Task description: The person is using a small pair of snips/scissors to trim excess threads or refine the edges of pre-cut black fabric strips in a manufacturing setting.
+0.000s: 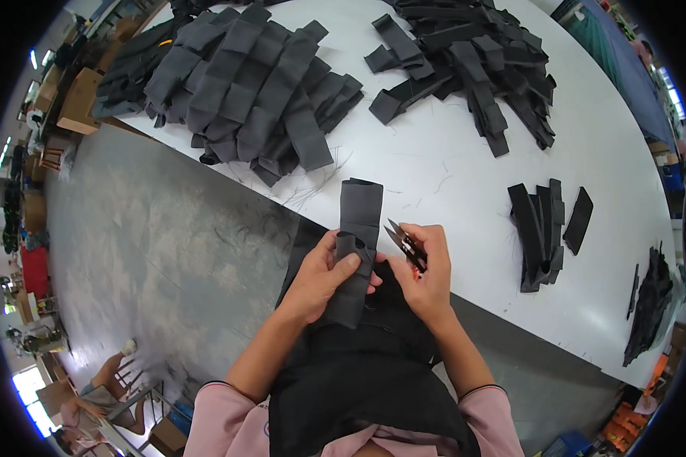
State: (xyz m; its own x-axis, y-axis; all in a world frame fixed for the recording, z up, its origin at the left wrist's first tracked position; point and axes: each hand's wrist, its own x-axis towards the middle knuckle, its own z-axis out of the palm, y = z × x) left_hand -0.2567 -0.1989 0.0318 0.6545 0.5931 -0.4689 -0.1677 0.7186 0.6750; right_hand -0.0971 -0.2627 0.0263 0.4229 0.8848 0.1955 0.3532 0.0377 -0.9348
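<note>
My left hand is closed on a dark grey fabric strip, its thumb pressing on a folded part. One end of the strip points away from me over the table's near edge, and the other hangs down toward my lap. In my right hand sits a pair of black thread snips. The snips' pointed blades stand slightly apart, just right of the strip. My right thumb reaches close to the strip's edge; whether it touches cannot be made out.
On the white table lies a big heap of grey folded strips at the back left. Another pile of dark strips spreads at the back centre. A small bundle lies at the right. A person sits at the far lower left.
</note>
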